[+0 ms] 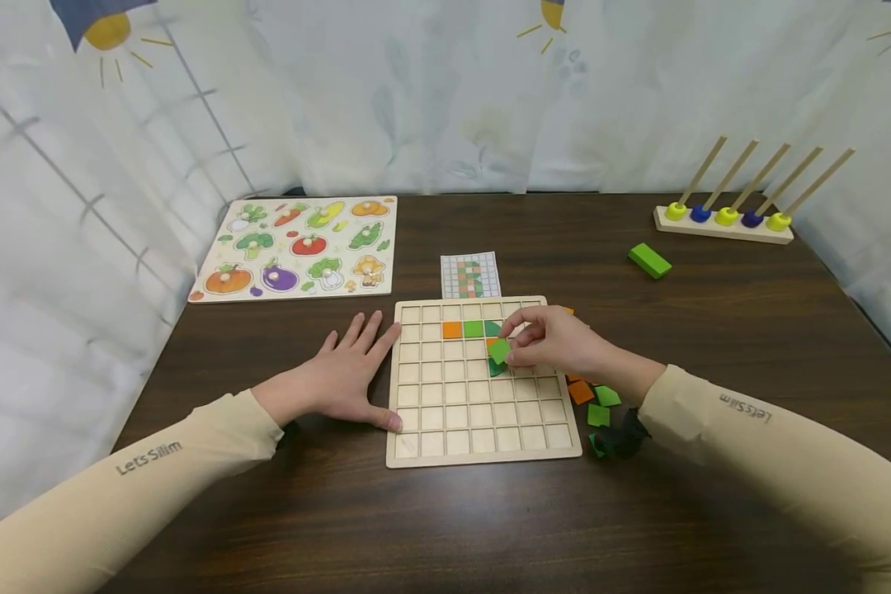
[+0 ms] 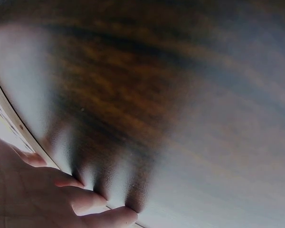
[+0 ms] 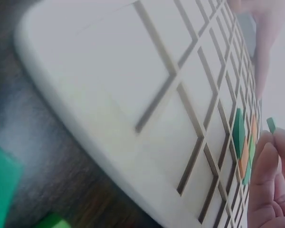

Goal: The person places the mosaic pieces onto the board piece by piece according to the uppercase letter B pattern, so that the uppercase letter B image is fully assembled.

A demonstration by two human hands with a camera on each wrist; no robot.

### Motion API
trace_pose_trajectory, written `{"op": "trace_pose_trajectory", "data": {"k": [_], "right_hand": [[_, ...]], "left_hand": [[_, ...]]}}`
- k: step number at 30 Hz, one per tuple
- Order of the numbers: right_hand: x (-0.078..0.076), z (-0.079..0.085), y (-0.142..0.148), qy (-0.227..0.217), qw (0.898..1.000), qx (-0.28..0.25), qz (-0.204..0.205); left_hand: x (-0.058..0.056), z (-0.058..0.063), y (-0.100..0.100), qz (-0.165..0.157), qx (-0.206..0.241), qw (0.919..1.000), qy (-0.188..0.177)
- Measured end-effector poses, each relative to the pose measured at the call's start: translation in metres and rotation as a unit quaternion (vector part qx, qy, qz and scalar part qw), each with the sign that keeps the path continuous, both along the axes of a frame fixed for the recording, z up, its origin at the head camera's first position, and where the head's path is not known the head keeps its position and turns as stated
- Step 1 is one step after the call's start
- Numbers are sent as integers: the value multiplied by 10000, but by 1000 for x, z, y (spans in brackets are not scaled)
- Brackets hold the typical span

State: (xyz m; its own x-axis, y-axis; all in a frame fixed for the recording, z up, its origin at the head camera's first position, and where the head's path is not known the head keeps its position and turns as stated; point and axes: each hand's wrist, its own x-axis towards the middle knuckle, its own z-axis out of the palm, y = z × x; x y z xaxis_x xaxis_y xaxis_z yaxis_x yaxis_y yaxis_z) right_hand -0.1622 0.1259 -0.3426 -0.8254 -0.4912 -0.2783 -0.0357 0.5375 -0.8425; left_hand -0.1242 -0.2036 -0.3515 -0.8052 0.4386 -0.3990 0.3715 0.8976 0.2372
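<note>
The right hand (image 1: 553, 340) pinches a light green piece (image 1: 500, 351) at its fingertips, on the side facing the left hand (image 1: 345, 375), which lies farther off, fingers spread and empty, against the near edge of the grid board (image 1: 490, 458). The 2 hands are apart. The piece, above the board's cells, looks thin, flat and cornered; no long axis is clear.
</note>
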Motion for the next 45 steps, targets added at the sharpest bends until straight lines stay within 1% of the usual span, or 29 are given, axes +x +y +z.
{"op": "trace_pose_trajectory", "data": {"k": [3,8,11,14,18,24,31,38,42,45], "right_hand": [[0,-1,-3,-12,10000,-54,30],[-1,-2,-7,-109,9999,-1,0],[0,-4,-11,9,9998,177,21],[2,-5,-18,236,9989,372,188],[5,-6,-28,505,9959,629,405],[8,-7,-35,813,9911,908,529],[10,-5,-37,815,9905,989,505],[12,-6,-40,933,9877,1113,577],[11,-6,-40,986,9864,1193,551],[11,-7,-40,1093,9848,1213,586]], "left_hand": [[0,0,0,-6,9,10000,-3],[0,0,0,-9,-10,10000,-21],[-1,1,0,-6,-39,10000,-36],[-1,1,0,-10,-52,10000,-41],[-1,2,1,-25,-26,10000,-30],[0,1,0,-25,-4,10000,10],[0,1,0,-29,-24,10000,-4],[0,1,0,-22,11,10000,12],[0,1,0,-18,29,10000,30],[0,1,0,-6,34,10000,15]]}}
